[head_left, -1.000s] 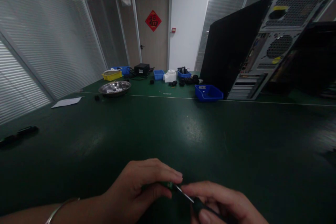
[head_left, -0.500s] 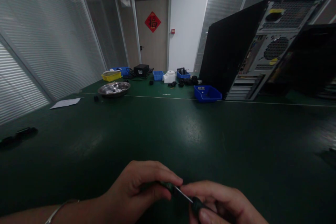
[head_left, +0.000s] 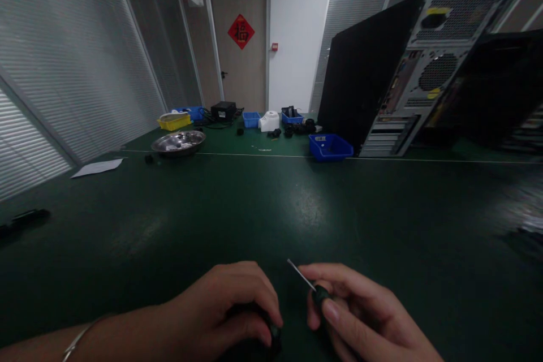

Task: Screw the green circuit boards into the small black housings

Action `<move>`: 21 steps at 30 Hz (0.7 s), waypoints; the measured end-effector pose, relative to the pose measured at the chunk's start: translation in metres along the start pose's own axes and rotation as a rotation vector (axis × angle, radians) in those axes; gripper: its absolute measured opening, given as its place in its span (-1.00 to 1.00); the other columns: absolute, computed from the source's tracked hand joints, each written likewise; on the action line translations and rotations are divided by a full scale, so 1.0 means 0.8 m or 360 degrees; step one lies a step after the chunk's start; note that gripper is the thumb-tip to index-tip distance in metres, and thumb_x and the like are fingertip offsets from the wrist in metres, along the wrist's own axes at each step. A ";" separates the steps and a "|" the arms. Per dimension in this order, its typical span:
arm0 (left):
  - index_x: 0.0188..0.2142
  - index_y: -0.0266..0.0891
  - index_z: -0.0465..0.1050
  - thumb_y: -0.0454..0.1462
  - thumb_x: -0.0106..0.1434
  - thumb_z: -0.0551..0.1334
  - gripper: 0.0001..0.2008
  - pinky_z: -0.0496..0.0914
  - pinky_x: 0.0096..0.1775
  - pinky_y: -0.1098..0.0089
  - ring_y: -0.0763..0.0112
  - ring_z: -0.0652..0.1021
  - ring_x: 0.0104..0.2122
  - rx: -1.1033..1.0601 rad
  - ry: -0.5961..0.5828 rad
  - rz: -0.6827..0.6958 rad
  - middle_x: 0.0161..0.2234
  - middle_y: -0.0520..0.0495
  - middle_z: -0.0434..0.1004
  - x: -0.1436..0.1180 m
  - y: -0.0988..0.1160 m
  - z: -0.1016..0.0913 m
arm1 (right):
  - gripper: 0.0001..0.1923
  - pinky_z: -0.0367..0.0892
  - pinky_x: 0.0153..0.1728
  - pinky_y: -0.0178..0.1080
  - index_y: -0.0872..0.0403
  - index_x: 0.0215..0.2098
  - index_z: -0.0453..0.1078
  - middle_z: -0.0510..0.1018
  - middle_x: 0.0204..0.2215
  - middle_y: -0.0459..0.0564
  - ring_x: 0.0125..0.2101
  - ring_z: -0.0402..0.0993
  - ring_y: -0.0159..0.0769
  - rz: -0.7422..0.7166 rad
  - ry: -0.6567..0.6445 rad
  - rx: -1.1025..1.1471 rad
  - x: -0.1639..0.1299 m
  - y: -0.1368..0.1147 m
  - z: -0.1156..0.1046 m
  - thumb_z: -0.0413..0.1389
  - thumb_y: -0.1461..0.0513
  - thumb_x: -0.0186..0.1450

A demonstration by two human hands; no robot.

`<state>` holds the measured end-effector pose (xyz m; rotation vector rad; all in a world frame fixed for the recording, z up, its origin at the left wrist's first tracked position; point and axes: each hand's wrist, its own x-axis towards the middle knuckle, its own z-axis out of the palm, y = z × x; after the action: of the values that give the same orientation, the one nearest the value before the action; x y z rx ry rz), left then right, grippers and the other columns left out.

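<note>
At the bottom of the view my left hand (head_left: 229, 308) is curled over a small dark part (head_left: 267, 331) that rests on the green table mat (head_left: 271, 209); the part is mostly hidden under my fingers. Just to its right, my right hand (head_left: 360, 317) grips a small screwdriver (head_left: 311, 288) by its dark handle. The thin metal shaft points up and to the left, and its tip is free of the part.
A tilted black computer tower (head_left: 394, 68) stands at the back right beside a blue bin (head_left: 330, 147). Farther back lie a metal bowl (head_left: 178, 142), a yellow tray (head_left: 173, 121), more blue bins, a white part (head_left: 268, 121), a paper sheet (head_left: 97, 167) and a dark tool (head_left: 23, 219).
The screwdriver tip has lifted out of the part in my left hand. My left hand has lowered and closed over the part on the mat, and the view has shifted slightly.
</note>
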<state>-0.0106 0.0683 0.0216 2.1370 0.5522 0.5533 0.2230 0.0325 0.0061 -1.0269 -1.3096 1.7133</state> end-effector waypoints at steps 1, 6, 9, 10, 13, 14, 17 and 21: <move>-0.22 -0.26 0.46 -0.37 0.27 0.19 -0.90 0.35 -0.12 0.42 0.40 0.51 -0.22 0.0042 -0.0063 0.0027 -0.27 -0.09 0.56 0.002 0.003 0.000 | -0.61 0.00 -0.73 -0.52 -0.02 0.00 0.39 0.45 -0.41 -0.08 -0.70 0.08 -0.63 0.0002 -0.0008 -0.0004 0.000 0.000 0.000 0.13 0.02 0.26; -0.23 -0.20 0.50 -0.37 0.24 0.22 -0.88 0.34 -0.04 0.39 0.36 0.48 -0.14 0.0172 -0.0209 0.0008 -0.21 -0.09 0.55 0.009 0.012 0.000 | -0.60 0.05 -0.70 -0.49 0.02 0.00 0.39 0.45 -0.41 -0.07 -0.68 0.11 -0.60 -0.0032 -0.0055 -0.0029 -0.001 0.001 0.003 0.12 0.02 0.27; -0.10 -0.12 0.46 -0.36 0.24 0.23 -0.76 0.34 -0.02 0.37 0.33 0.44 -0.08 0.0150 -0.0176 0.0058 -0.11 -0.09 0.51 0.009 0.015 0.000 | -0.59 0.09 -0.68 -0.50 0.00 0.03 0.36 0.45 -0.39 -0.07 -0.64 0.16 -0.58 -0.0053 -0.0026 -0.0089 -0.005 0.004 0.004 0.11 0.02 0.28; -0.05 -0.11 0.43 -0.35 0.24 0.23 -0.72 0.35 -0.03 0.37 0.32 0.44 -0.07 0.0153 -0.0154 0.0068 -0.09 -0.10 0.50 0.009 0.017 -0.001 | -0.59 0.11 -0.67 -0.49 -0.01 0.05 0.33 0.46 -0.38 -0.07 -0.63 0.17 -0.57 -0.0050 -0.0005 -0.0109 -0.007 0.004 0.004 0.10 0.03 0.29; -0.06 -0.14 0.42 -0.32 0.25 0.21 -0.75 0.37 -0.07 0.37 0.29 0.46 -0.13 0.0308 -0.0117 0.0016 -0.12 -0.14 0.50 0.007 0.026 -0.002 | -0.65 0.16 -0.64 -0.47 -0.05 0.05 0.28 0.45 -0.35 -0.09 -0.61 0.21 -0.53 -0.0058 0.0064 -0.0211 -0.011 -0.002 0.004 0.03 0.05 0.34; -0.09 -0.16 0.43 -0.29 0.25 0.21 -0.78 0.37 -0.09 0.36 0.27 0.46 -0.15 0.0403 -0.0110 -0.0019 -0.15 -0.15 0.51 0.007 0.030 -0.002 | -0.71 0.20 -0.60 -0.46 -0.04 0.00 0.30 0.45 -0.35 -0.09 -0.58 0.25 -0.51 -0.0092 0.0083 -0.0292 -0.012 -0.006 0.004 0.00 0.08 0.35; -0.14 -0.21 0.43 -0.17 0.22 0.23 -0.76 0.36 -0.12 0.32 0.22 0.45 -0.22 0.0692 -0.0088 -0.0046 -0.19 -0.17 0.51 0.004 0.037 -0.001 | -0.88 0.36 -0.32 -0.35 0.01 -0.18 0.33 0.48 -0.32 -0.06 -0.33 0.42 -0.34 -0.0334 0.0136 -0.0746 -0.013 -0.016 0.003 -0.01 0.23 0.33; -0.11 -0.20 0.38 0.02 0.12 0.26 -0.56 0.34 -0.14 0.31 0.22 0.44 -0.30 0.0923 0.0047 0.0108 -0.23 -0.14 0.52 -0.001 0.033 0.003 | -0.76 0.38 -0.32 -0.32 0.01 -0.21 0.30 0.54 -0.32 -0.07 -0.30 0.50 -0.26 -0.0325 0.0073 -0.1264 -0.010 -0.016 0.005 0.09 0.38 0.16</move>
<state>-0.0048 0.0515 0.0416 2.7055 0.7238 0.5025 0.2234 0.0263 0.0203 -1.2802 -2.0487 1.0004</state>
